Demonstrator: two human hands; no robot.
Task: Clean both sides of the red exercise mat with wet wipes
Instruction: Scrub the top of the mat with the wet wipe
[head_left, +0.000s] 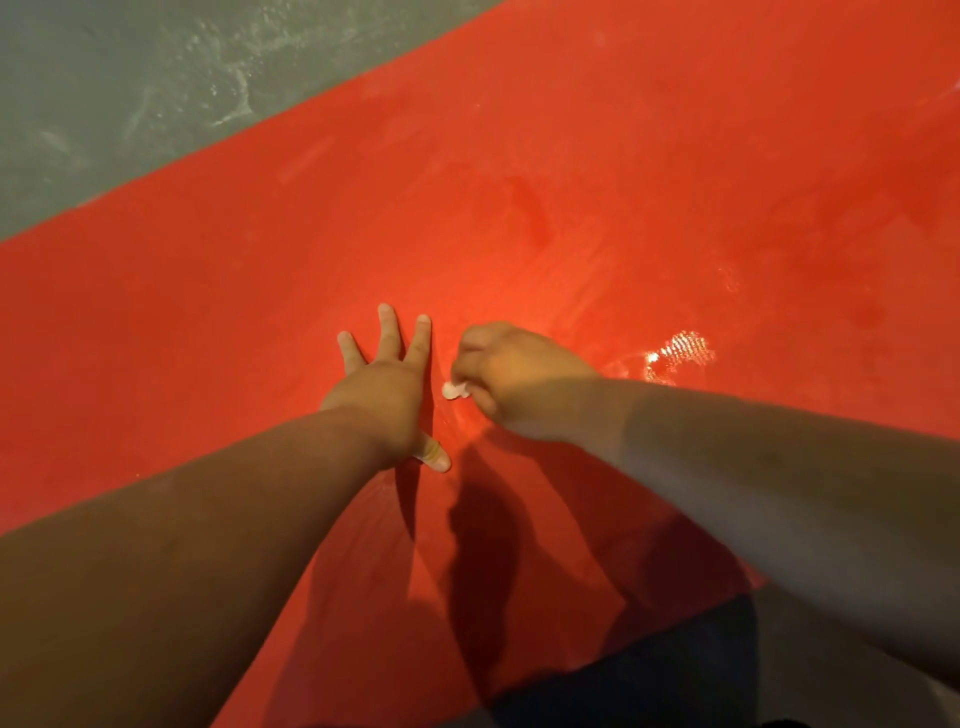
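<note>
- Right, closest in, a patch of dark clothing sits at the bottom edge, over the near border of the red exercise mat
- Both bare forearms reach out over the mat, and their dark shadows fall on the red surface between them
- Left hand is flat on the mat, palm pressed down, fingers straight and fanned apart, thumb angled out to the right, gripping nothing
- Right hand is just beside it, fingers curled tight around a wet wipe; only a small white wad pokes out on the side facing the left hand, right down at the mat's surface
- Just right of that hand, a wet patch glints bright under the light, its ribbed texture showing
- Beyond the hands, faint streaks and a damp sheen run across the mat
- Mat itself lies flat and open on the floor, crossing the view on a diagonal and filling most of it
- Farthest off, top left, the grey floor shows past the mat's far edge, marked with pale whitish smears
</note>
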